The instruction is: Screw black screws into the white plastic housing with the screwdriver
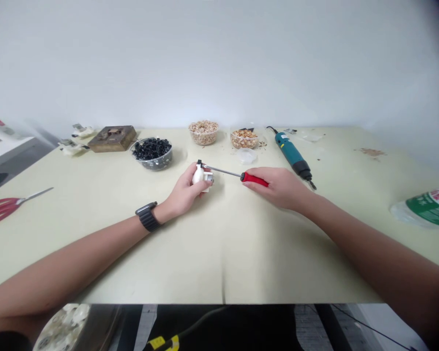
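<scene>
My left hand (185,187) grips a small white plastic part with metal and red pieces (198,174), and a black smartwatch (148,216) sits on that wrist. My right hand (278,187) is shut around a red-handled screwdriver (254,179). Its thin steel shaft (223,170) runs left, and its tip meets the top of the white part. My fingers hide part of the white part, so I cannot see how its pieces join.
Along the table's far side are a wooden box (112,138), a bowl of black parts (152,153), two tubs of tan pieces (204,132), and a teal electric screwdriver (290,153). Red-handled scissors (10,207) lie left; a green-labelled plastic package (428,207) lies right.
</scene>
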The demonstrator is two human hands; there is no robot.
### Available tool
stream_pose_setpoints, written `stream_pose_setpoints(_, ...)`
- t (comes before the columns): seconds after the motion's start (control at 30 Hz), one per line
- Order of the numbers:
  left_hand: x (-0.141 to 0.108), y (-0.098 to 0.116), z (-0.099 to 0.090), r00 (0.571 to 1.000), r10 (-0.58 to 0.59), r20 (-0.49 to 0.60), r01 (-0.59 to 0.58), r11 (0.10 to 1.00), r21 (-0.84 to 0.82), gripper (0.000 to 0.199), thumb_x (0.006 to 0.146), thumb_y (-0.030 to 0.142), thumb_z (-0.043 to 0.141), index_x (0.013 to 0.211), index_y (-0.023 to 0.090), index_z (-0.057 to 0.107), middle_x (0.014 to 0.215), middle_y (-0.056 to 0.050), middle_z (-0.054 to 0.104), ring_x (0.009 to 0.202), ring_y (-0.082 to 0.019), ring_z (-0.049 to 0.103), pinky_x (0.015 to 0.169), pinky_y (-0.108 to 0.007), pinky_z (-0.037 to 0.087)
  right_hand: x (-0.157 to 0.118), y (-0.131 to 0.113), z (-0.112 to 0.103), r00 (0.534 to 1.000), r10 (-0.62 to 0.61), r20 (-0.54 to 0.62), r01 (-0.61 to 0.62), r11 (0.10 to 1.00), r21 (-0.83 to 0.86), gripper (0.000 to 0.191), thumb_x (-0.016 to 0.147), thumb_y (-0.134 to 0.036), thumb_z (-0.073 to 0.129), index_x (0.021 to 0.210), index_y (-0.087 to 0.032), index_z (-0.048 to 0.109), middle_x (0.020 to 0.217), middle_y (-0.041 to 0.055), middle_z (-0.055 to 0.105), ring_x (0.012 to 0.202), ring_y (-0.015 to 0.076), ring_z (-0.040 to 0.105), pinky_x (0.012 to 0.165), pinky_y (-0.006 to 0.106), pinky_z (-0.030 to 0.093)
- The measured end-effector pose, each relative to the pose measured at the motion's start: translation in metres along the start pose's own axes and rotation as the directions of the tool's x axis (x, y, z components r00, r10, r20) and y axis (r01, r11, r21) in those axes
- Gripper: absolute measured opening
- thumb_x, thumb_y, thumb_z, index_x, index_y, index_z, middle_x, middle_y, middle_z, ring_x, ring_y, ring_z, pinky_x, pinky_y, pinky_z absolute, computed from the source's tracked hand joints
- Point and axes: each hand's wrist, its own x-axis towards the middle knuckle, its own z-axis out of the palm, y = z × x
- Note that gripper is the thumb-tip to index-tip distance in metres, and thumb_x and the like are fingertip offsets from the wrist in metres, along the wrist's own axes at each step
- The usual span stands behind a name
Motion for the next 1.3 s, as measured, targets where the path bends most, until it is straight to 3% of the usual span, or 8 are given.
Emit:
stream_pose_setpoints(0.23, -0.001, -0.001, -0.001, 0.999, -0.030, 0.031, 0.030, 1.000, 0.002, 0.032, 0.080, 0.032, 0.064, 0.107, 0.017, 0.058, 0.094, -0.003, 0.058, 0.073, -0.013, 0.055, 0.059, -0.024, 0.047, -0.003, 0.003, 0.004, 0.998, -0.036, -0.058, 0.027, 0.987, -0.159, 0.030, 0.106, -0.045, 0.055, 0.119, -0.021, 0.069, 0.114, 0.0063, 0.077, 0.096, 0.0237, 0.070, 0.080, 0.033, 0.047)
stream_pose_setpoints(0.4, -0.002, -0.003, -0.002, 1.000, -0.020, 0.010, 0.020, 0.999, 0.045, 0.030, 0.080, 0.033, 0.065, 0.105, 0.018, 0.056, 0.089, -0.001, 0.057, 0.069, -0.012, 0.051, 0.056, -0.023, 0.043, -0.005, 0.004, 0.006, 0.988, -0.129, -0.086, 0.110, 0.974, -0.198, 0.031, 0.110, -0.042, 0.049, 0.116, -0.020, 0.070, 0.113, 0.0082, 0.076, 0.097, 0.0228, 0.070, 0.080, 0.033, 0.047)
stream_pose_setpoints(0.67, -0.008, -0.002, -0.004, 0.988, 0.152, -0.036, -0.140, 0.962, 0.233, 0.024, 0.086, 0.035, 0.060, 0.103, 0.018, 0.054, 0.088, -0.002, 0.058, 0.075, -0.014, 0.052, 0.064, -0.027, 0.042, -0.005, -0.001, 0.004, 0.993, -0.101, -0.059, 0.098, 0.994, -0.057, 0.031, 0.109, -0.045, 0.052, 0.113, -0.022, 0.073, 0.110, 0.0058, 0.076, 0.096, 0.0208, 0.069, 0.081, 0.031, 0.048)
stream_pose_setpoints(1.03, -0.011, -0.002, -0.005, 0.979, 0.203, -0.034, -0.175, 0.907, 0.383, 0.018, 0.087, 0.029, 0.056, 0.102, 0.019, 0.054, 0.091, -0.003, 0.059, 0.078, -0.017, 0.053, 0.072, -0.032, 0.042, -0.002, -0.005, -0.005, 0.998, -0.052, 0.024, 0.050, 0.996, 0.070, 0.030, 0.105, -0.045, 0.056, 0.107, -0.022, 0.074, 0.103, 0.0060, 0.076, 0.089, 0.0213, 0.067, 0.080, 0.031, 0.047)
stream_pose_setpoints(1.3, -0.010, -0.001, -0.006, 0.963, 0.269, -0.004, -0.242, 0.872, 0.425, 0.019, 0.086, 0.026, 0.056, 0.104, 0.019, 0.054, 0.091, -0.003, 0.059, 0.078, -0.017, 0.052, 0.074, -0.035, 0.041, 0.000, -0.012, -0.011, 0.991, 0.053, 0.122, -0.079, 0.973, 0.219, 0.035, 0.099, -0.052, 0.062, 0.094, -0.020, 0.073, 0.080, 0.0017, 0.068, 0.070, 0.0152, 0.056, 0.065, 0.028, 0.038)
